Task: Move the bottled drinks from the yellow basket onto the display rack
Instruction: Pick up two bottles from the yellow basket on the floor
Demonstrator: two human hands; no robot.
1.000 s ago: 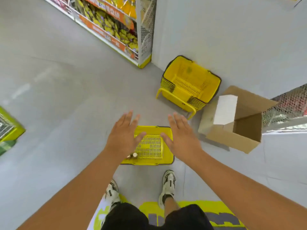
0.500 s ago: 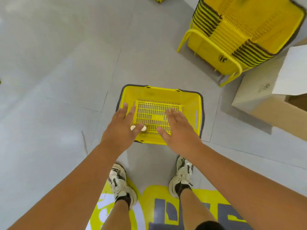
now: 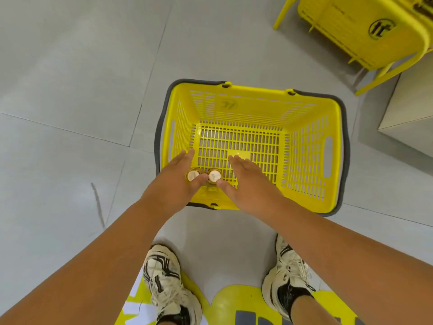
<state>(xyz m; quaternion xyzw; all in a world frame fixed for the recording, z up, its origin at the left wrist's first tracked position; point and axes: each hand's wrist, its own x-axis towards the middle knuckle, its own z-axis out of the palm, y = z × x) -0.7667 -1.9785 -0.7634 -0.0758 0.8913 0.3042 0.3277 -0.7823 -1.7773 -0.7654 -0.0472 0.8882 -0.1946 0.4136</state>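
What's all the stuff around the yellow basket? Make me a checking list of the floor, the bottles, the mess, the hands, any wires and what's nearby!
Surface: grey tiled floor, with a yellow printed floor mat under the shoes.
Job's things: yellow basket stands on the floor; two bottled drinks upright side by side in its near left corner, only their caps showing. The display rack is out of view.
Clutter: nothing seen.
Hands: left hand and right hand reach into the basket with straight fingers, one on each side of the bottles, thumbs at the caps; no grip yet.
Cables: nothing seen.
Surroundings: a second yellow basket tipped over at far right, a cardboard box beside it.
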